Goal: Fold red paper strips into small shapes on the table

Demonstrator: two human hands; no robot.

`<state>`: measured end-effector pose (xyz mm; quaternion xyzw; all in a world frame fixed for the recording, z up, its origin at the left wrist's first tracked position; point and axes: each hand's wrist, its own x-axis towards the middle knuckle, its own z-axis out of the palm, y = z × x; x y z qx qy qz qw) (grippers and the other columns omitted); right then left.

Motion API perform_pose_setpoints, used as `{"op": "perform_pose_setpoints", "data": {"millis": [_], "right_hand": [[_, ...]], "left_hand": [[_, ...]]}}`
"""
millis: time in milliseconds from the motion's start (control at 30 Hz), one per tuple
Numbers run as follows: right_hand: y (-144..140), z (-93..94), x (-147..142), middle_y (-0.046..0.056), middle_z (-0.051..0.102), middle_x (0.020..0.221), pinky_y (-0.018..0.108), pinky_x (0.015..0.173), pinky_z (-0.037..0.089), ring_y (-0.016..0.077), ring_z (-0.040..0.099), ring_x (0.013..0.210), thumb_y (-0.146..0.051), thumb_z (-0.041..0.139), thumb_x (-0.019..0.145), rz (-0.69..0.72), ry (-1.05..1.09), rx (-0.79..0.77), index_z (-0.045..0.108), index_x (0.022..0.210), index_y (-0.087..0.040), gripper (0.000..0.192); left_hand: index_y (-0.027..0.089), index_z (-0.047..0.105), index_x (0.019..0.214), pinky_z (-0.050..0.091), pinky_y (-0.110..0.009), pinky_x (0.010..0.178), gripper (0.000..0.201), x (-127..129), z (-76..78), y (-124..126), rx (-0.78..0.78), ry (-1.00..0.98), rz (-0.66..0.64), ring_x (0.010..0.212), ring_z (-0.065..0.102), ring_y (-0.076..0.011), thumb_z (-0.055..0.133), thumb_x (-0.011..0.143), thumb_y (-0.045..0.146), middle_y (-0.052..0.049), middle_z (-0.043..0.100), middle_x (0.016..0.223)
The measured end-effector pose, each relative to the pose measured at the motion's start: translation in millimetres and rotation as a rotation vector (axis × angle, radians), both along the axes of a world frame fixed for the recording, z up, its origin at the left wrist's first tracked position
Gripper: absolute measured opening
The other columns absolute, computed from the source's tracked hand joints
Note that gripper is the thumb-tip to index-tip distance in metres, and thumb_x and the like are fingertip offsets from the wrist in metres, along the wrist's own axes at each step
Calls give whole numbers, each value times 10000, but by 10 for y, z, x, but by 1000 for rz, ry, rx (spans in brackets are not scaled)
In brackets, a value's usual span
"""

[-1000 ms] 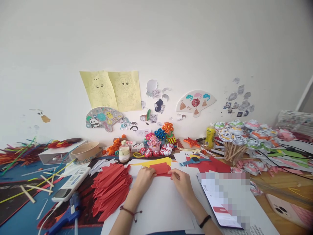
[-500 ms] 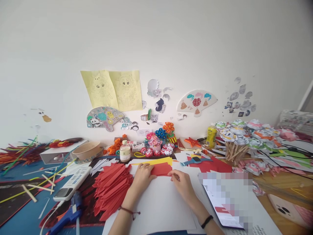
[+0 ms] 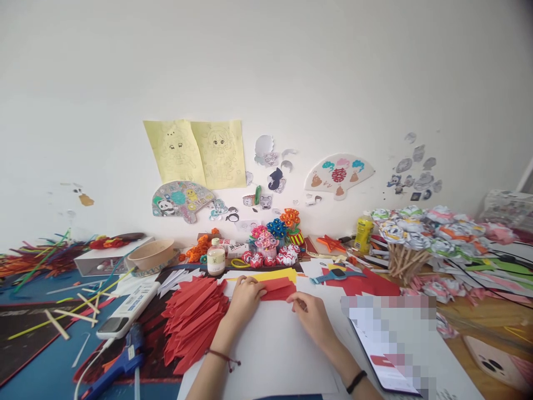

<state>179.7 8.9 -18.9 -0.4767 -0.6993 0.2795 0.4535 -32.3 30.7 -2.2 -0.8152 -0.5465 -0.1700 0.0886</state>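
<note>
A small piece of red paper lies on white sheets in front of me, with a fold line running across it. My left hand rests over its left end, fingers curled and thumb against the paper. At its lower right corner, my right hand has its fingers pinched together on the edge. Left of my left forearm sits a heap of folded red paper strips. Yellow paper lies just behind the piece.
To the left are a blue glue gun, a white power strip and wooden sticks. A tablet stands at right beside a phone. Behind are a small bottle, a blue watch and paper flowers.
The view has shifted slightly, so everything sits a little further right. A fold line now shows more plainly across the red paper; both hands stay at its ends.
</note>
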Motion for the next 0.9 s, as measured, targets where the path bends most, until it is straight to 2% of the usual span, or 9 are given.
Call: {"op": "perform_pose_setpoints", "data": {"millis": [233,300,367,433,500,567,633,733,900], "right_hand": [[21,-39,6,22,643,652,281,613,456,188,600,600,-201,419,776,-23,-43,-1,665,780,-191,247],[30,-40,14,33,656,724,289,616,467,180,592,590,-221,424,798,-74,-52,4,659,869,-183,249],[27,-10,27,56,659,867,301,626,483,175,589,605,-244,440,817,-158,-60,51,603,1076,-174,314],[6,49,43,89,612,1083,329,711,495,201,610,767,-250,487,815,-210,-107,181,460,1286,-192,475],[-32,114,55,95,522,1255,376,864,453,248,547,1036,-232,548,802,-161,-218,346,400,1346,-237,565],[-75,152,52,78,545,1229,399,924,403,263,489,1120,-211,567,822,-39,-337,449,528,1237,-262,419],[-111,147,33,64,634,1035,370,868,412,238,536,1006,-184,522,874,94,-412,475,654,1014,-244,201],[-140,87,-8,45,650,777,308,737,414,196,557,804,-145,475,903,211,-440,431,682,781,-203,247],[-162,57,-25,31,630,683,269,639,380,175,561,691,-164,506,872,246,-455,257,671,658,-192,271]], "left_hand": [[151,649,782,336,-375,860,270,22,-38,3,110,58,36,680,582,-183,408,880,82,-77,648,717],[153,638,781,346,-372,842,263,10,10,-30,134,70,36,686,576,-185,407,885,82,-73,641,720],[154,625,790,347,-377,849,258,13,81,-101,152,90,22,712,571,-191,401,892,77,-70,635,726],[157,614,798,334,-390,882,253,43,151,-215,161,118,-6,761,568,-201,398,894,66,-69,631,731],[163,605,805,316,-404,917,249,93,195,-360,169,170,-50,818,561,-215,398,895,59,-68,632,738],[163,602,831,313,-416,923,252,145,201,-514,201,267,-105,856,549,-232,383,904,60,-76,633,757],[158,602,875,312,-418,921,256,177,172,-651,222,337,-145,854,541,-238,369,910,59,-82,630,781],[167,602,912,309,-410,912,231,174,112,-786,189,327,-173,829,535,-227,386,921,85,-72,634,805],[209,623,861,323,-365,776,220,132,87,-817,41,120,-172,811,537,-206,421,948,209,-46,653,800]]}}
